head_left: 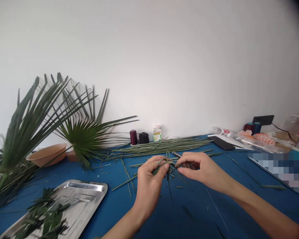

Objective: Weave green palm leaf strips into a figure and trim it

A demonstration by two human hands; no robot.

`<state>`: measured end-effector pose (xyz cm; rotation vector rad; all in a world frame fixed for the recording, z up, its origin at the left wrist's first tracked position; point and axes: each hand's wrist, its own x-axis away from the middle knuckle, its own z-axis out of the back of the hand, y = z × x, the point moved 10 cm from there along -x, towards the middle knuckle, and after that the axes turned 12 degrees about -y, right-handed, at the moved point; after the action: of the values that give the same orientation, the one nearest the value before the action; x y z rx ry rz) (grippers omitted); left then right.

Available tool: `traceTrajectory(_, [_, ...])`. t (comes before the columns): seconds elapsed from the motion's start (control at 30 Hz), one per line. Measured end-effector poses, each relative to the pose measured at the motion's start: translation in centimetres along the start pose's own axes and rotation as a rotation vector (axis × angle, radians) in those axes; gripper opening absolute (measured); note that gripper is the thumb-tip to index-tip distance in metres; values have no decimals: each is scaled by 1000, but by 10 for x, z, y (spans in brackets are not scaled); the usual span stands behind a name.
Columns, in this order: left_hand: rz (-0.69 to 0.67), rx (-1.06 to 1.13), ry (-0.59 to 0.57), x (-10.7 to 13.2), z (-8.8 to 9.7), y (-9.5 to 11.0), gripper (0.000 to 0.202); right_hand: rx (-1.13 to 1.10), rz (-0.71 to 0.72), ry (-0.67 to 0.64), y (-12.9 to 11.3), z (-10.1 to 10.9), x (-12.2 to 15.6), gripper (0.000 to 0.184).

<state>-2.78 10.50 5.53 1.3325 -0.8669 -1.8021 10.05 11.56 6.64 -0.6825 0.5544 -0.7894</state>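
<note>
My left hand [149, 179] is closed around a small woven piece of green palm leaf [167, 163], with thumb and forefinger pinching it. Thin strip ends stick out of this piece, and a small loop stands up at its top. Right beside it, my right hand [198, 169] has its fingertips pinched on a palm leaf strip at the piece's right side. A narrow, pointed grey thing [175, 154] shows by the right fingers; its other end is hidden by the hand. A thin pale thread [215, 205] trails down over the blue table below my right hand.
Long cut leaf strips [159, 145] lie along the wall beside thread spools [133, 137] and a small box [156, 133]. At left are palm fans [82, 132], an orange basin [48, 156] and a metal tray [99, 191] with leaf pieces. A black phone [223, 143] and plastic bottle [220, 130] lie right.
</note>
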Motion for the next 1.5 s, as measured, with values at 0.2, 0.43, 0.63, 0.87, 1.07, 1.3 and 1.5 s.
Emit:
traceTrajectory(0.2, [7,-50,-23,-1,-4,-1,15,386,224,287,-36,7,18,23])
traceTrajectory(0.43, [-235,-434,20,6,-8,32,24,294,205,98,-57,-17,5,24])
traceTrajectory(0.63, [-342,-616,105,14,-9,32,22,-263,-40,73,-12,-13,-3,16])
traceTrajectory(0.87, [-665,-1110,148,37,-28,46,27,-525,-160,-24,2,-35,-4,19])
traceTrajectory(1.07, [-572,-1016,159,30,-23,46,24,-469,-195,-64,10,-40,-3,18])
traceTrajectory(1.3, [-357,-576,50,12,-13,36,17,14,-32,41,-16,1,0,12])
traceTrajectory(1.5, [-231,-254,-70,2,-9,27,13,507,151,33,-48,10,-1,20])
